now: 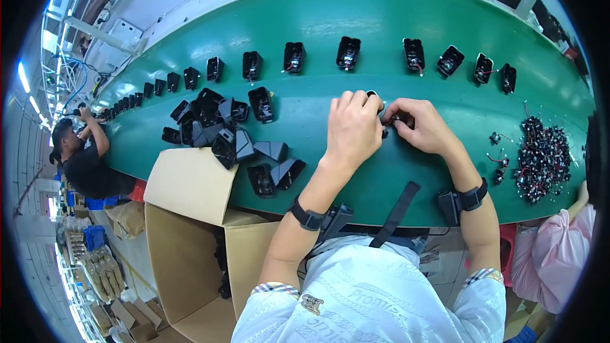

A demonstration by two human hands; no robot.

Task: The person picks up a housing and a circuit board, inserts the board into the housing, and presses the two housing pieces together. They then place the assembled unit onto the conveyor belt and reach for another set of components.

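Observation:
Over the green bench, my left hand (354, 126) is closed around a black plastic housing (372, 93), most of it hidden behind the fingers. Close beside it, my right hand (420, 126) pinches a small dark part (398, 118) with thumb and forefinger against the housing. That part is too covered to name fully, though it resembles the small wired pieces on the bench. Beyond my hands, a row of open black housings runs across the bench, among them one housing (348, 53) straight ahead and another housing (413, 56) to its right, with wires showing inside.
Loose black housings (206, 107) lie heaped at left, above an open cardboard box (187, 241). Small wired parts (544, 160) form a pile at right on the green bench (381, 197). A co-worker (82, 152) stands far left; a pink sleeve (554, 251) shows at right.

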